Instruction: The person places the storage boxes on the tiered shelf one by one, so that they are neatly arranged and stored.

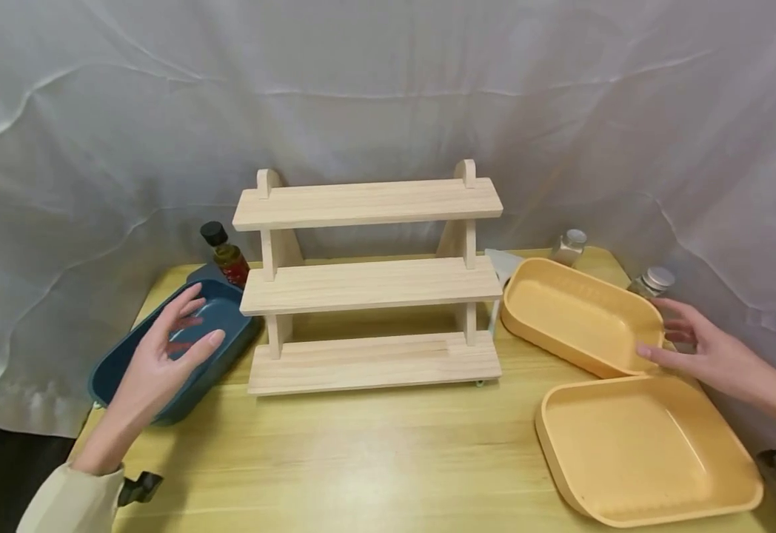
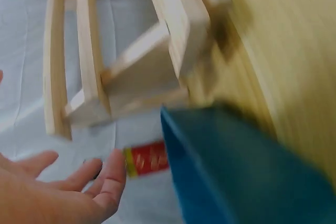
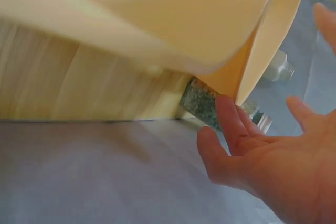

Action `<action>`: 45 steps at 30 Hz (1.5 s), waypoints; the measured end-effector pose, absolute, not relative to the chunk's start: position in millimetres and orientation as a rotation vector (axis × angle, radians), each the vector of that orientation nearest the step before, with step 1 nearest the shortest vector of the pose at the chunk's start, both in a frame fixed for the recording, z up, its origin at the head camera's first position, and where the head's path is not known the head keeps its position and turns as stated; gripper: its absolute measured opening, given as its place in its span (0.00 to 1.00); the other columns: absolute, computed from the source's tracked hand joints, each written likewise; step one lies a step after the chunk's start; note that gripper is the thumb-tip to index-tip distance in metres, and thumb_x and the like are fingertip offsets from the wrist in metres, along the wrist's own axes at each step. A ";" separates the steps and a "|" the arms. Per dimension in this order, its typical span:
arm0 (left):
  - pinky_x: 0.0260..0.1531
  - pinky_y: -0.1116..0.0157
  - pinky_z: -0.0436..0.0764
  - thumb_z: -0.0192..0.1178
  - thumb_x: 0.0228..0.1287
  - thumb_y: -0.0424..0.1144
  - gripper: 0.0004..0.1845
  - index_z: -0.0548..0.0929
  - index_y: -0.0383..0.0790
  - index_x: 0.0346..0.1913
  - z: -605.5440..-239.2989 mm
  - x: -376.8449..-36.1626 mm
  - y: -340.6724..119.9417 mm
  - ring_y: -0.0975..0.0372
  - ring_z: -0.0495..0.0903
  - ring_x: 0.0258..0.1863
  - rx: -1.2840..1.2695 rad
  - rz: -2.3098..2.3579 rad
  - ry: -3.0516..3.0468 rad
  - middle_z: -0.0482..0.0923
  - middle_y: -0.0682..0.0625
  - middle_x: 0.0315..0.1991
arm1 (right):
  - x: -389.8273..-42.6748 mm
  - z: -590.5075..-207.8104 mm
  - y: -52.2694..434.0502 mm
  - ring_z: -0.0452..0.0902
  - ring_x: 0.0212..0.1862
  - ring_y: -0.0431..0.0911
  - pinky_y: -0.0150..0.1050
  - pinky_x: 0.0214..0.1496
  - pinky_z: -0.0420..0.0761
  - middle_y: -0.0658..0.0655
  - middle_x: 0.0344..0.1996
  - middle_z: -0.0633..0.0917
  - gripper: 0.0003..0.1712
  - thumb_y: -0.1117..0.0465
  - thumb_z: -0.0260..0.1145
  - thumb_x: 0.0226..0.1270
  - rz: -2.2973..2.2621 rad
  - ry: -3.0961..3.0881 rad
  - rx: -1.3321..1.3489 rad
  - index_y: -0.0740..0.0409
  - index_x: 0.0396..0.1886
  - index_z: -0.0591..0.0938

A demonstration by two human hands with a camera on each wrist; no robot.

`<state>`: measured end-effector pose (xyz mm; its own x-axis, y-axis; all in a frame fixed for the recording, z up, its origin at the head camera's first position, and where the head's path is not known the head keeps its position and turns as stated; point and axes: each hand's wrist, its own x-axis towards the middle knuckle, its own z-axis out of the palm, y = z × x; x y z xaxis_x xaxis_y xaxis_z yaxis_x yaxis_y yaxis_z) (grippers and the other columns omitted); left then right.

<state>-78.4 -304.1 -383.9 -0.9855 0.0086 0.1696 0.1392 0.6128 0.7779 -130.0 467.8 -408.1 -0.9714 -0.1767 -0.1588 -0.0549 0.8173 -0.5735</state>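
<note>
1. Left hand (image 1: 168,348), fingers spread and holding nothing, hovers over the blue tray (image 1: 128,370) at lower left.
2. Right hand (image 1: 701,352), fingers apart, touches the tilted yellow tray (image 1: 561,311) at right.
3. Best to grip each rim firmly before lifting.

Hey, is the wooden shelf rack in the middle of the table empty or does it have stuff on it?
Empty. All three boards of the wooden rack show bare wood in the head view; the bottles stand behind and beside it.
</note>
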 end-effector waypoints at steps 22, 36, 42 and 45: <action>0.51 0.77 0.77 0.68 0.80 0.45 0.36 0.66 0.43 0.83 -410.5 -122.4 -246.6 0.61 0.75 0.57 0.132 -1.856 -2.460 0.68 0.44 0.77 | -144.6 -431.8 485.4 0.72 0.40 0.38 0.31 0.38 0.75 0.54 0.41 0.75 0.38 0.62 0.73 0.78 -0.966 2.792 -0.202 0.74 0.76 0.66; 0.50 0.72 0.77 0.68 0.79 0.51 0.40 0.59 0.46 0.83 -414.8 -133.5 -237.4 0.56 0.72 0.52 0.262 -1.894 -2.460 0.62 0.45 0.78 | -143.8 -431.0 487.0 0.70 0.40 0.40 0.36 0.40 0.78 0.55 0.40 0.72 0.39 0.62 0.70 0.82 -1.120 2.624 -0.075 0.73 0.78 0.61; 0.51 0.68 0.74 0.67 0.80 0.53 0.40 0.59 0.46 0.82 -413.9 -135.0 -235.4 0.55 0.70 0.52 0.269 -1.885 -2.461 0.52 0.46 0.83 | -142.8 -431.1 490.9 0.71 0.40 0.41 0.36 0.39 0.78 0.55 0.40 0.72 0.30 0.65 0.68 0.81 -1.249 2.600 -0.060 0.58 0.75 0.66; 0.52 0.65 0.74 0.67 0.80 0.53 0.40 0.59 0.46 0.82 -414.1 -135.5 -235.3 0.54 0.70 0.52 0.271 -1.892 -2.460 0.50 0.46 0.84 | -141.3 -429.9 491.6 0.73 0.40 0.42 0.36 0.38 0.79 0.55 0.40 0.72 0.28 0.68 0.67 0.82 -1.338 2.556 -0.055 0.44 0.71 0.69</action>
<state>-135.5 -235.3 -414.1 -0.9845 -0.1540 -0.0845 -0.1212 0.2473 0.9613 -141.3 491.6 -429.9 -0.9666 -0.1511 -0.2071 0.0841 0.5763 -0.8129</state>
